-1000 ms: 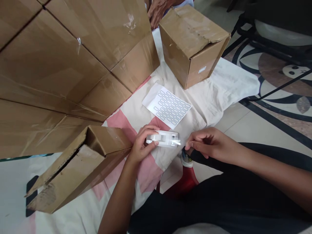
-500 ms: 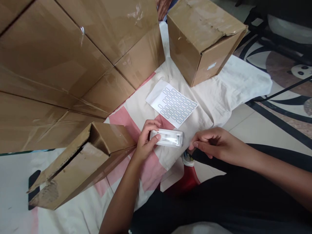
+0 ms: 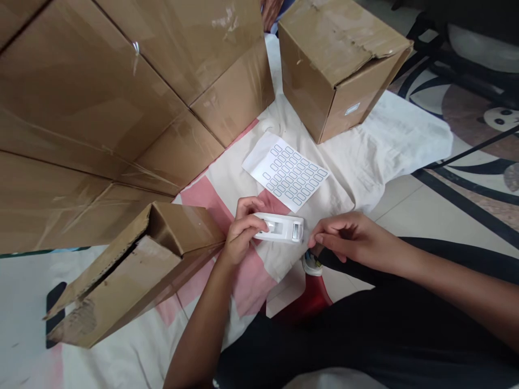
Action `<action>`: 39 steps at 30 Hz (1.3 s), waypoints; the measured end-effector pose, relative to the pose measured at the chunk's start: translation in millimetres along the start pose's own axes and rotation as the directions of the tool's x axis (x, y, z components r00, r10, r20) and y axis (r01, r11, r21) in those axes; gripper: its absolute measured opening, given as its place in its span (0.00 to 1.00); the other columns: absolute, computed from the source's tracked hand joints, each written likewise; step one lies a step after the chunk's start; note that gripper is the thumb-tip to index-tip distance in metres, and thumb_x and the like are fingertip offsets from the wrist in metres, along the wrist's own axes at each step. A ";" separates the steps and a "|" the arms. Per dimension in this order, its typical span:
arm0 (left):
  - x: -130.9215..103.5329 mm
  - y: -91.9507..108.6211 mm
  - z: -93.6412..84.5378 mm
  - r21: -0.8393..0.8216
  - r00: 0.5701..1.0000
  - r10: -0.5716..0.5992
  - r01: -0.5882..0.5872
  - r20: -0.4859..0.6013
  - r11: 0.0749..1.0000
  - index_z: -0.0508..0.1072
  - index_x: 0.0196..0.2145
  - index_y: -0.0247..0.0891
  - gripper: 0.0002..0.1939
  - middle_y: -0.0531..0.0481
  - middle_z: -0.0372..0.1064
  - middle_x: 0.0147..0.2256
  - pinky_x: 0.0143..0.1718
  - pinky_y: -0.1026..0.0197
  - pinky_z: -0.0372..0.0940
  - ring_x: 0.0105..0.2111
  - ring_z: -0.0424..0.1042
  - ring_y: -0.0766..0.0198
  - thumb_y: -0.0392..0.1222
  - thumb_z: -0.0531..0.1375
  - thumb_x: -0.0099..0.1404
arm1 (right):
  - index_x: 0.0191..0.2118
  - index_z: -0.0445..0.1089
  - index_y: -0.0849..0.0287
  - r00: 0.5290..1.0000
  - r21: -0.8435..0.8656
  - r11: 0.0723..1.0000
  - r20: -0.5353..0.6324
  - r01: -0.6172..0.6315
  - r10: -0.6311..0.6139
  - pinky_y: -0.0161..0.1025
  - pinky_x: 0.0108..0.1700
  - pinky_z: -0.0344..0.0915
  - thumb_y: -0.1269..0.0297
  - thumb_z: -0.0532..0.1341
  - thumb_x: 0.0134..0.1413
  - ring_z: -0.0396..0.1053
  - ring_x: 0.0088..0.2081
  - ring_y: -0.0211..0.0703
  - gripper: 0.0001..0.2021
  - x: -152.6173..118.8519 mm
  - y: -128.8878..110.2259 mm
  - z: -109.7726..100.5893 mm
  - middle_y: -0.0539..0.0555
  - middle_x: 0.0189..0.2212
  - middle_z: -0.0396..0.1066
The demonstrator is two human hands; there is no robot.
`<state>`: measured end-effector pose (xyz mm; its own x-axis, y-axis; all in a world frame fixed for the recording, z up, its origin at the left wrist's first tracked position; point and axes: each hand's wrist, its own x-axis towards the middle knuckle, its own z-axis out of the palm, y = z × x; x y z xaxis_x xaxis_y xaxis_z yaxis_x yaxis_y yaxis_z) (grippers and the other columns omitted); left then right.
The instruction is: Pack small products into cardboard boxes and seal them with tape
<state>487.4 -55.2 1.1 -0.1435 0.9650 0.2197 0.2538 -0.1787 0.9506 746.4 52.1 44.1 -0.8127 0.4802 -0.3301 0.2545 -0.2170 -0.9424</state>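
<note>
A small white tape dispenser (image 3: 287,229) lies on the cloth, its long side running left to right, with a slot in its middle and a greyish piece at the right end. My left hand (image 3: 242,231) grips its left end, fingers reaching over the slot and the clear piece in it. Just off the right end is my right hand (image 3: 338,237), closed with thumb and fingers together; anything between the fingertips is too small to make out. Behind the dispenser lies a sheet of small outlined labels (image 3: 292,174), some spots on it bare.
Stacked taped cartons (image 3: 81,102) wall off the left and back. An open carton (image 3: 138,281) stands at lower left, another carton (image 3: 348,65) at the back right. Pink and white cloth (image 3: 251,286) covers the surface. Another person's hand (image 3: 271,12) shows at the top.
The fingers of my left hand have shifted over the dispenser's slot, the thumb now drawn back to the left. My right hand has moved slightly left, closer to the dispenser's end.
</note>
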 end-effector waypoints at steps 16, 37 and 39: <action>3.5 7.3 6.7 0.189 0.980 0.158 -0.134 -0.119 0.973 0.71 0.22 0.39 0.20 0.44 0.65 0.49 0.49 0.47 0.67 0.46 0.68 0.55 0.55 0.66 0.62 | 0.20 0.51 0.59 1.000 0.108 0.994 0.026 0.002 -0.005 0.33 0.22 0.57 0.52 0.65 0.59 0.60 0.21 0.28 0.27 -2.5 6.0 5.7 0.56 0.37 0.77; 7.5 7.4 12.1 0.082 0.997 -0.070 0.073 -0.036 0.994 0.68 0.49 0.41 0.24 0.40 0.70 0.52 0.56 0.48 0.61 0.54 0.69 0.50 0.58 0.65 0.62 | 0.20 0.56 0.59 1.000 0.090 0.996 0.005 -0.007 0.006 0.32 0.24 0.58 0.51 0.67 0.56 0.62 0.21 0.32 0.25 -2.6 6.0 0.4 0.51 0.24 0.71; 7.4 9.6 11.1 0.154 0.991 -0.133 0.129 0.021 0.980 0.71 0.48 0.41 0.19 0.41 0.72 0.50 0.56 0.49 0.60 0.54 0.69 0.49 0.53 0.66 0.63 | 0.21 0.55 0.58 1.000 0.097 0.995 0.014 -0.012 0.010 0.32 0.24 0.57 0.50 0.67 0.56 0.62 0.21 0.32 0.25 -3.2 5.3 0.9 0.50 0.23 0.69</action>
<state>499.4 -47.6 9.5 -0.1563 0.9839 0.0865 0.3775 -0.0214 0.9258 749.9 48.6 40.2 -0.8174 0.4658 -0.3389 0.2117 -0.3041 -0.9288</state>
